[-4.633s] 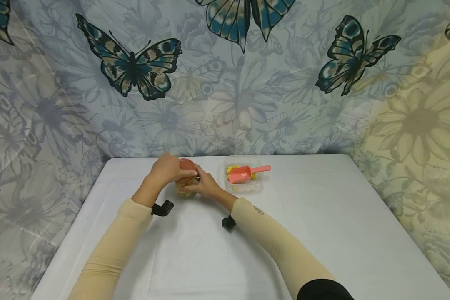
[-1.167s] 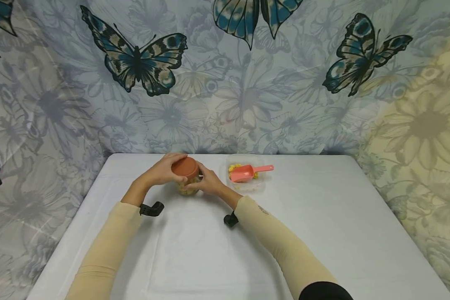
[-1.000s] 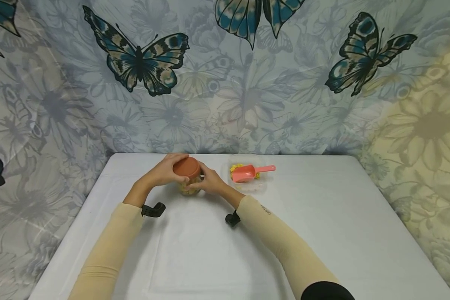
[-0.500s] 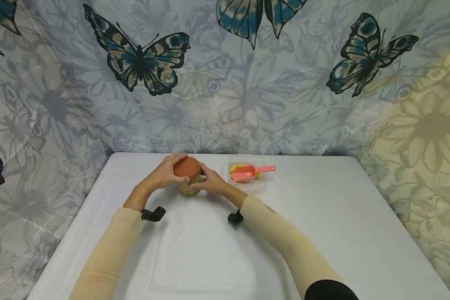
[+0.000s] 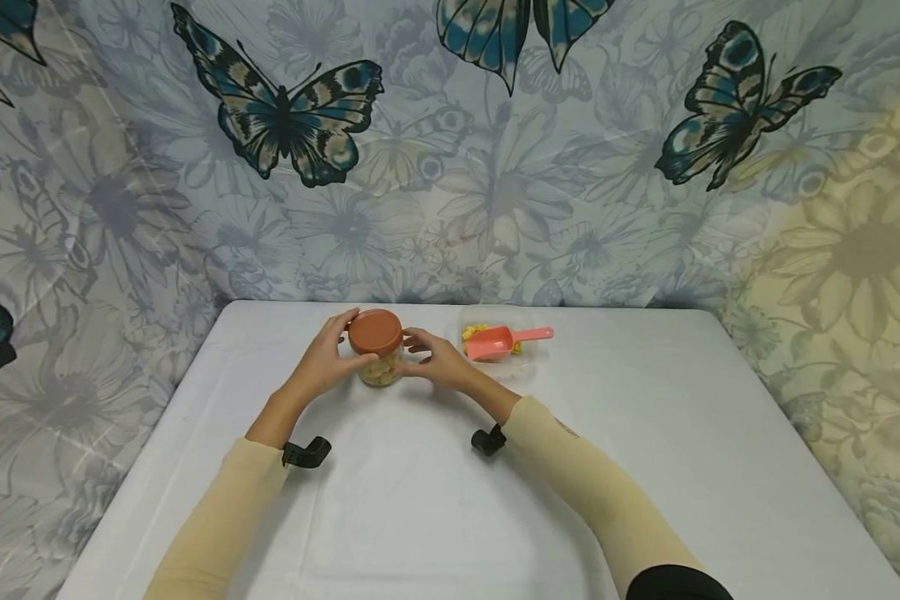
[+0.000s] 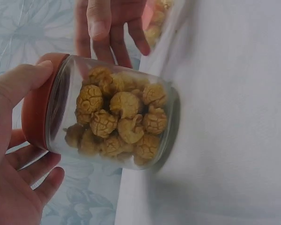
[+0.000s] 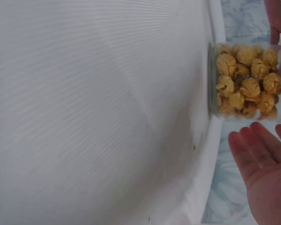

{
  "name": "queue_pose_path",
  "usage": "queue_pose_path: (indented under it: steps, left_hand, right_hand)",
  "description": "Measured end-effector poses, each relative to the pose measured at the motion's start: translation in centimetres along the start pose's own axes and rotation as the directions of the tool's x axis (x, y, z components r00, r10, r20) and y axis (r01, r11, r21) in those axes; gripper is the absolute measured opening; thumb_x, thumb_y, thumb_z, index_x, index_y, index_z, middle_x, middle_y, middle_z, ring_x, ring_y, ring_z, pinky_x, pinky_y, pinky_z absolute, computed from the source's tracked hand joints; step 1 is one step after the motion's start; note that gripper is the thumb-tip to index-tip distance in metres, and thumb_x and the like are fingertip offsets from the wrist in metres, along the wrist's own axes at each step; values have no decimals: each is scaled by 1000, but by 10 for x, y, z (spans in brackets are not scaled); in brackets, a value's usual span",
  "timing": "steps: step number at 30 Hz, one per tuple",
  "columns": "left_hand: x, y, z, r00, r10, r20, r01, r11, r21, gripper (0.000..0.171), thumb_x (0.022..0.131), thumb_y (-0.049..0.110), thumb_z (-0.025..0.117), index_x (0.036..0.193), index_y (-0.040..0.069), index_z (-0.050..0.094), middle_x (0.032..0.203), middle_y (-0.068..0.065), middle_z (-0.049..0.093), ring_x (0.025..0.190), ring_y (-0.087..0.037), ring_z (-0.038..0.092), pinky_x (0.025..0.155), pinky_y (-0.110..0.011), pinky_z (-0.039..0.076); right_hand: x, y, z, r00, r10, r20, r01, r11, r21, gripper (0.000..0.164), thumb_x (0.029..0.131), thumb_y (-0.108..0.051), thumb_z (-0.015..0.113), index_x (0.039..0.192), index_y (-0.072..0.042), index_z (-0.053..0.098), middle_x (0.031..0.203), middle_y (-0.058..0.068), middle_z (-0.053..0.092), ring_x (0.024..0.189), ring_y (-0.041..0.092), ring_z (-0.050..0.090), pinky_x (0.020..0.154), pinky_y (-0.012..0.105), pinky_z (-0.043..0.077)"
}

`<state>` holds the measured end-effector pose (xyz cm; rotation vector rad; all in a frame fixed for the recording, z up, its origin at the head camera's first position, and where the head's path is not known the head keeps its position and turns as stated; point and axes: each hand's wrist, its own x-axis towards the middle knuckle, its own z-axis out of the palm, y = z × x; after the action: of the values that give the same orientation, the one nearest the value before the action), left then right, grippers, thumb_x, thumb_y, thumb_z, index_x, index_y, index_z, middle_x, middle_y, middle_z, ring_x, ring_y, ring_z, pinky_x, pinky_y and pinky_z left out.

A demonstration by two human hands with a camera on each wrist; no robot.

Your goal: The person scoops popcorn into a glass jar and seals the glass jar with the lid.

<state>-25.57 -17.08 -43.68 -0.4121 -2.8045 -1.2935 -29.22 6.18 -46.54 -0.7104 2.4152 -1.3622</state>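
A glass jar [image 5: 379, 372] of popcorn stands upright on the white table, its reddish-brown lid [image 5: 376, 332] on top. My left hand [image 5: 326, 354] is beside it with fingers spread loosely; in the left wrist view the thumb [image 6: 43, 69] lies against the lid's rim. On the jar's other side is my right hand [image 5: 444, 364], fingers relaxed and slightly bent. The right wrist view shows a gap between the right fingers [image 7: 253, 145] and the glass. Through the glass, round yellowish-brown popcorn [image 6: 124, 104] fills most of the jar.
To the jar's right, near the table's back edge, sits a clear plastic container [image 5: 526, 368] with yellow popcorn [image 5: 474, 332] in it. A coral-pink scoop [image 5: 492, 342] lies across that container, handle to the right. A butterfly-print cloth [image 5: 495, 208] hangs behind the table [image 5: 405, 500].
Earlier the left hand gripped the lid from above and the right held the jar. Both have since loosened, and the right hand has drawn back a little to the right, uncovering the jar.
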Motion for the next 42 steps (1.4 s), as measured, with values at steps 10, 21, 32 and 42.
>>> queue_pose_path:
  steps: [10, 21, 32, 42]
  left_hand:
    - [-19, -1, 3, 998, 4, -70, -4, 1000, 6, 82, 88, 30, 74, 151, 4, 29, 149, -21, 37, 134, -36, 41, 108, -53, 40]
    - [-30, -1, -3, 980, -7, -197, 32, 991, 126, 84, 87, 45, 70, 151, 5, 31, 153, -21, 35, 141, -40, 33, 112, -61, 31]
    - [-32, -10, -3, 981, 23, -193, 34, 957, 288, 94, 83, 49, 72, 151, 1, 29, 154, -25, 32, 145, -44, 23, 114, -66, 20]
    - [-38, -14, 3, 993, -72, -94, 109, 869, 482, 112, 80, 66, 66, 155, 0, 16, 159, -28, 16, 149, -45, 8, 116, -67, 10]
  right_hand:
    - [-29, -5, -21, 996, -66, -64, 66, 998, -7, 58, 88, -19, 73, 139, 0, 51, 138, 19, 56, 126, 33, 55, 98, 41, 52]
    - [-78, -7, -67, 978, -79, -195, 41, 981, -189, 58, 90, -28, 71, 139, -4, 52, 139, 17, 55, 127, 34, 53, 101, 50, 48]
    - [-120, 9, -116, 937, -14, -350, -163, 867, -471, 67, 92, -37, 66, 143, 2, 44, 145, 24, 45, 135, 42, 40, 110, 60, 35]
    - [-146, 31, -132, 920, 145, -365, -363, 669, -648, 105, 85, -64, 61, 152, 6, 20, 155, 33, 20, 143, 53, 19, 112, 68, 22]
